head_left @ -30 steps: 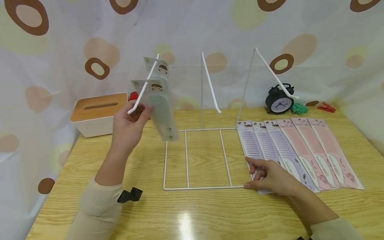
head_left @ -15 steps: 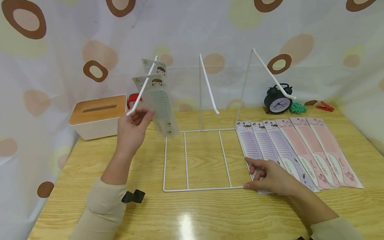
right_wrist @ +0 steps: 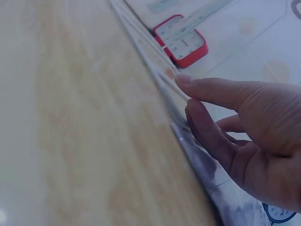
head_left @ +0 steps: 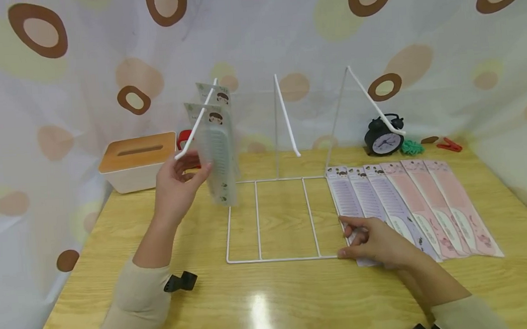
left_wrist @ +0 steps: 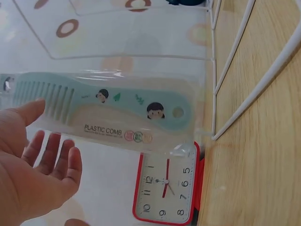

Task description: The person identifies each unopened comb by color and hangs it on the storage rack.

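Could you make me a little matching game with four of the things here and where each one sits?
Things:
1. Green comb packs
2. Pink comb packs
3. Black alarm clock
4. Wood-topped box

Places:
A. Behind the purple packs
B. At the back left of the table
C. On the leftmost prong of the white rack
D. Lying right of the purple packs

Pairs: 1-C, 2-D, 3-A, 4-B
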Demonstrator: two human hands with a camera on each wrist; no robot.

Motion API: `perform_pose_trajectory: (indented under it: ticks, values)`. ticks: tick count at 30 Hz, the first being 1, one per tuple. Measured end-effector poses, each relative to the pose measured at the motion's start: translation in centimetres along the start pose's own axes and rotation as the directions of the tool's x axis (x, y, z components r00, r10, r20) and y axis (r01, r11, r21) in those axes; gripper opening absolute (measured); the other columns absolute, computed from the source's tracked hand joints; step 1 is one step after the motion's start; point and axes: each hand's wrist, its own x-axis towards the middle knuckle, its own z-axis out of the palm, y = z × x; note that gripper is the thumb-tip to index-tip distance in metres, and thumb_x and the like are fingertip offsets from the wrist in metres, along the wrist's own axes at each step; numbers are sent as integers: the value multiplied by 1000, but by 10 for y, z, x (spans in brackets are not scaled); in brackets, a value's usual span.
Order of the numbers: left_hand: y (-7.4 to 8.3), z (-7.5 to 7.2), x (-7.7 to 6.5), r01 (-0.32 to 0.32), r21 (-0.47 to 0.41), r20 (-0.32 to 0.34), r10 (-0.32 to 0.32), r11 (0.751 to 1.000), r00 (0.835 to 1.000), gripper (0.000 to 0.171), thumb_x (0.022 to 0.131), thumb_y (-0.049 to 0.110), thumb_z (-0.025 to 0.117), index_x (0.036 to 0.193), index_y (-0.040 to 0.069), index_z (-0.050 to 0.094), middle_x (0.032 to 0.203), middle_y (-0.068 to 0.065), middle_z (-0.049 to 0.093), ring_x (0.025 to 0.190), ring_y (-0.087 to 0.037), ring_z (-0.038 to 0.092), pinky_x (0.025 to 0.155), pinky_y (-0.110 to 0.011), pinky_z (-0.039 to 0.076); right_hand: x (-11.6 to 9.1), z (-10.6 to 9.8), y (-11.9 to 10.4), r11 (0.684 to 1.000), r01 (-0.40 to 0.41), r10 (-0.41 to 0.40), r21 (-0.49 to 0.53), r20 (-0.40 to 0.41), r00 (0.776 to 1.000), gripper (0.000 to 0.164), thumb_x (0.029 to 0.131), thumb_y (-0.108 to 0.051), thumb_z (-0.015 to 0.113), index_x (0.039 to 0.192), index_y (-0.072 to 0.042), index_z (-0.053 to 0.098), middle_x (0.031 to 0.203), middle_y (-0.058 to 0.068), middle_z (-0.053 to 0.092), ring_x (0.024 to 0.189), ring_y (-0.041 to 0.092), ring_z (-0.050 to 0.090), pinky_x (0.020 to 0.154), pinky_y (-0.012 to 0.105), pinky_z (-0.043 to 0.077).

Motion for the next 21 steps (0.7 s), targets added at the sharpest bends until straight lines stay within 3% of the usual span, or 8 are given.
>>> perform_pose_trajectory:
  ticks: [5, 7, 10, 15, 18, 21]
  values:
    - [14, -14, -29, 37, 14, -32, -37, 999, 999, 48, 89, 15, 77, 128, 5, 53, 120, 3, 58, 112, -15, 57, 86, -14, 51, 6, -18, -8, 1000, -29, 29, 2, -27, 999, 79, 85, -30, 81, 150, -3, 44, 116, 17, 60, 68, 8, 58, 57, 24, 53]
    - [16, -21, -41, 50, 19, 15, -51, 999, 999, 47, 89, 14, 77, 129, 6, 53, 121, 4, 57, 111, -13, 57, 87, -14, 52, 13, -29, -10, 999, -37, 35, -24, -56, 998, 76, 87, -32, 78, 150, -7, 44, 121, 17, 61, 68, 11, 59, 58, 27, 55]
    - [14, -31, -57, 79, 66, 172, -89, 995, 981, 49, 90, 16, 76, 133, 7, 53, 130, 1, 55, 114, -16, 56, 89, -16, 53, 28, -45, -7, 997, -34, 29, -75, -75, 997, 72, 91, -35, 74, 152, -13, 43, 129, 16, 61, 71, 15, 62, 59, 29, 55]
    - [-4, -32, -69, 147, 113, 411, -181, 983, 893, 59, 88, 22, 79, 140, 14, 52, 140, -8, 51, 123, -30, 54, 89, -23, 55, 57, -65, -1, 984, 1, -13, -177, -68, 998, 70, 95, -36, 69, 155, -15, 38, 139, 14, 59, 83, 18, 67, 64, 28, 54]
    - [-19, -26, -76, 199, 107, 494, -226, 974, 840, 63, 86, 20, 81, 141, 11, 52, 144, -14, 49, 124, -38, 52, 86, -27, 57, 73, -70, 4, 969, 15, -34, -248, -69, 997, 73, 94, -33, 71, 156, -13, 36, 143, 15, 56, 80, 15, 64, 67, 25, 51]
    - [-32, -19, -81, 227, 115, 555, -253, 967, 792, 66, 83, 17, 83, 140, 5, 53, 146, -16, 48, 123, -37, 52, 82, -28, 57, 88, -75, 8, 951, 13, -38, -308, -74, 997, 79, 90, -28, 76, 156, -10, 35, 146, 16, 54, 71, 12, 55, 66, 22, 46]
